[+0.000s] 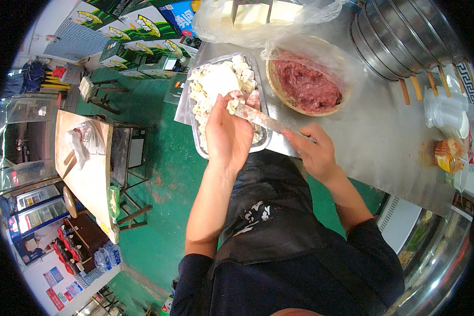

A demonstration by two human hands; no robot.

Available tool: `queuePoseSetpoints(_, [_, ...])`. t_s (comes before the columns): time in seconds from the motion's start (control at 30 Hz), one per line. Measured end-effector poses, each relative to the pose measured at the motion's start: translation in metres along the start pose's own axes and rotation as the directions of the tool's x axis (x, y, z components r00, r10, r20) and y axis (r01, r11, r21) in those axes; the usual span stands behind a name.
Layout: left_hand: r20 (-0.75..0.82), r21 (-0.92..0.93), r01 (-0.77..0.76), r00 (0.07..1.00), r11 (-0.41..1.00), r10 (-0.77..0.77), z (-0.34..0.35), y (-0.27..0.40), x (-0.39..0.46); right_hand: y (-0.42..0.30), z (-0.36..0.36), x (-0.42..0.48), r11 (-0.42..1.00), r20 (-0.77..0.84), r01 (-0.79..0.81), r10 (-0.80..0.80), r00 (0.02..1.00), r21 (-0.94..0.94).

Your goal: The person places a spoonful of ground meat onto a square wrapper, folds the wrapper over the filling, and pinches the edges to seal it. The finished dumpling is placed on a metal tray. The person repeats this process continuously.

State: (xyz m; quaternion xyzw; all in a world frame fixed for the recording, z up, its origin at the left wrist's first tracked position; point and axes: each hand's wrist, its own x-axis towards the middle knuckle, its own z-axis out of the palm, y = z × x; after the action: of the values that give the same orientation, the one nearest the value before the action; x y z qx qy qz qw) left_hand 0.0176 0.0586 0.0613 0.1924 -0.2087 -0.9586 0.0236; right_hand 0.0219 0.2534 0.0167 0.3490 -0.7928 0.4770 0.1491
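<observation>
My left hand (230, 132) is palm up over a metal tray (267, 143), its fingers curled around a small folded wonton (233, 106). In my right hand (314, 150) is a flat filling spatula (260, 118), smeared with meat near its tip. The tip touches or nearly touches the wonton; which of the two I cannot tell. Many pale wontons (199, 106) fill the tray, and a bright white stack, apparently wrappers (221, 82), lies on them. Right of the tray, a round bowl (320, 113) holds minced meat (306, 81), partly covered by clear plastic film (331, 55).
A plastic bag (213, 27) with stacked square wrappers (251, 15) lies at the back of the steel table (379, 130). Wooden-handled metal strainers (403, 35) stand back right, near plastic tubs (446, 104) and a jar (449, 156). A wooden table (87, 173) stands off left.
</observation>
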Motion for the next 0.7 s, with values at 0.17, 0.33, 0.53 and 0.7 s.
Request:
queuePoseSetpoints(0.17, [0.033,0.154,-0.048,0.999,0.987,0.043,-0.016,-0.002,-0.003,-0.005,-0.004,0.003,0.996,0.04,-0.074,0.072,0.997,0.055])
queuePoseSetpoints(0.33, [0.002,0.268,-0.259,0.963,0.928,0.268,-0.056,0.039,0.016,-0.014,-0.05,0.001,0.987,0.024,-0.128,0.13,0.991,-0.096])
queuePoseSetpoints(0.53, [0.309,0.894,-0.419,0.833,0.159,0.458,-0.073,0.03,0.01,-0.021,-0.112,0.016,0.829,0.037,-0.384,0.434,0.9,-0.406])
queuePoseSetpoints(0.7, [0.563,0.754,-0.311,0.76,-0.579,0.325,-0.057,0.016,0.018,-0.015,-0.107,0.015,0.801,0.137,-0.276,0.403,0.905,-0.531])
